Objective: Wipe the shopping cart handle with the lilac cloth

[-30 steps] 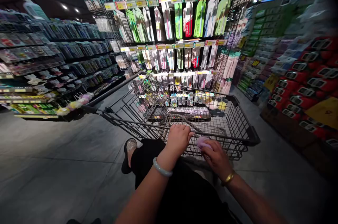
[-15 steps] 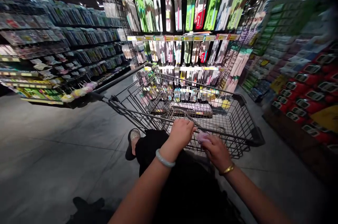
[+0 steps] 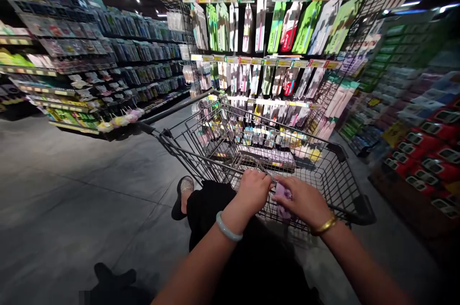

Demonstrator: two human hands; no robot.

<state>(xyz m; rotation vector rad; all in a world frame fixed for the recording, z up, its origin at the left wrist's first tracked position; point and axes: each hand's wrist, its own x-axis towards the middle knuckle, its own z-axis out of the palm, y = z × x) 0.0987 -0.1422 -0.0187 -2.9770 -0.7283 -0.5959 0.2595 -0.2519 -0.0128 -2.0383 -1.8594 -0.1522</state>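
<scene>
A dark wire shopping cart [image 3: 323,178] stands sideways in front of me. My left hand [image 3: 254,191], a pale bangle on its wrist, is closed over the cart's near top rail, its fingertips close to my right hand. With a gold bracelet at the wrist, my right hand [image 3: 305,199] has its thumb and fingers closed on a small soft-looking purple thing [image 3: 283,202] whose kind I cannot make out. The purple thing hangs against the near side of the cart, just right of my left hand; part of it is behind my right fingers.
Beyond the cart rises a wire display rack [image 3: 266,60] hung with packaged toothbrushes [image 3: 275,27]. Packed shelves [image 3: 143,51] run along the left. Red packages [image 3: 424,151] are stacked at the right. Grey floor [image 3: 89,209] lies to the left, and my foot [image 3: 184,194] is beside the cart.
My right hand has come up and left, against my left hand, and more of the purple thing shows hanging below its fingers. The view has shifted, so rack and cart sit lower and further right.
</scene>
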